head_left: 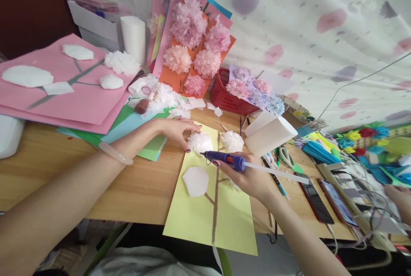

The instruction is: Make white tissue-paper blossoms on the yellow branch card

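Observation:
A yellow sheet (183,220) with a painted brown stem lies in front of me. My left hand (175,131) has its thumb and fingers around the left edge of a white tissue-paper flower (199,142) on this sheet. In my right hand (253,177) is a blue hot glue gun (224,158), a long glue stick (276,171) coming out of its back. Its nozzle points left, at the flower's lower edge. A second white flower (233,141) sits right of the stem, and a flat white paper piece (195,181) lies below. Another white flower is partly hidden behind my right hand.
Left lies a pink sheet (93,109) with white paper pieces. Behind stand a red basket (224,91) and a board of pink flowers (189,23). Rightward are a white paper roll (272,136), scissors (285,156), two phones (316,199), cables and another person's hand (400,201).

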A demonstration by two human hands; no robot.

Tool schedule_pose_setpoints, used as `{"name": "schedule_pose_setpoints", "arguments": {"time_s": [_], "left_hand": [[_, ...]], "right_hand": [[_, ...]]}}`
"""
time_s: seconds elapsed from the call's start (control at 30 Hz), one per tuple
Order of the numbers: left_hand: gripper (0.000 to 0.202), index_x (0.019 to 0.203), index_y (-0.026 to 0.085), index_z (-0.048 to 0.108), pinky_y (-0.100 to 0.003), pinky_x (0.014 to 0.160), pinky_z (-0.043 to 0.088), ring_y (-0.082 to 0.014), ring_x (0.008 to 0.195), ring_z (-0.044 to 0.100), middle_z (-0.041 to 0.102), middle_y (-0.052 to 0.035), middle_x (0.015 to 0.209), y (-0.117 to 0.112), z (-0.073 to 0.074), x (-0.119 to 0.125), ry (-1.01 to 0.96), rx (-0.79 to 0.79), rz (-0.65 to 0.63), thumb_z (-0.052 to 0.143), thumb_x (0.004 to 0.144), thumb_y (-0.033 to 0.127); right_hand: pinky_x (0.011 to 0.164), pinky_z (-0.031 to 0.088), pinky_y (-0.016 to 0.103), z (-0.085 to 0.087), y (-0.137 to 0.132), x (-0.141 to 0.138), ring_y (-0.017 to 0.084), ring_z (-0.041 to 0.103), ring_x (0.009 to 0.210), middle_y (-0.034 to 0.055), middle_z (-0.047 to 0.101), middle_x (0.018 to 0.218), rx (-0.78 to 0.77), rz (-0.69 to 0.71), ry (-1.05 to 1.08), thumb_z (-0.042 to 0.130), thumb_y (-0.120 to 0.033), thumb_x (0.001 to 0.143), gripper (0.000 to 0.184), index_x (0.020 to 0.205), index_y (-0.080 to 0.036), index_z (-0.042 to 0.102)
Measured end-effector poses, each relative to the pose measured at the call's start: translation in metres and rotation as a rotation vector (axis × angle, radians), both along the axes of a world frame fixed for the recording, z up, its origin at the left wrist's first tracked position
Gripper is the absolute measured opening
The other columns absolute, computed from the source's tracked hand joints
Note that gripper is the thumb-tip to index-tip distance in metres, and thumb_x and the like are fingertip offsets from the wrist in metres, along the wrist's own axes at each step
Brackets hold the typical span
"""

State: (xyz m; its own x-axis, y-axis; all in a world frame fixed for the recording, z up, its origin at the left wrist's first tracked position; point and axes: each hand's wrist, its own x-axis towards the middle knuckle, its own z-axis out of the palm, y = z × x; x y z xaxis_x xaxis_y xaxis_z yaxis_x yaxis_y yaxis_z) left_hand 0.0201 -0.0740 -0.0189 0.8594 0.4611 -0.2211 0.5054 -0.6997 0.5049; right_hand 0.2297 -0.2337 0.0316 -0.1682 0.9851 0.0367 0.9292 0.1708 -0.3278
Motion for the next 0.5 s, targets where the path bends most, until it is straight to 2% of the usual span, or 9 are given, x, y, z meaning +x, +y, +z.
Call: {"name": "schedule_pose_setpoints", "arguments": {"time_s": [0.3, 0.5], "left_hand": [[0.089, 0.144, 0.023, 0.034, -0.041, 0.116, 0.01, -0.0261, 0.145, 0.013, 0.024, -0.0044, 0.156, 0.003, -0.003, 0.0, -0.006, 0.016, -0.027, 0.066, 0.067, 0.055], [0.088, 0.144, 0.025, 0.034, -0.041, 0.116, 0.009, -0.0273, 0.145, 0.013, 0.024, -0.0037, 0.156, 0.002, -0.003, 0.0, -0.003, 0.01, -0.019, 0.066, 0.067, 0.055]], "right_hand": [[0.047, 0.027, 0.026, -0.012, -0.007, -0.001, 0.011, 0.044, 0.047, 0.0012, 0.053, 0.052, 0.094, 0.024, -0.1, 0.054, -0.058, 0.083, 0.046, 0.058, -0.02, 0.058], [0.049, 0.028, 0.025, -0.008, -0.011, -0.002, 0.011, 0.044, 0.05, 0.001, 0.048, 0.052, 0.138, 0.026, -0.101, 0.054, -0.058, 0.084, 0.048, 0.056, -0.019, 0.056]]}}
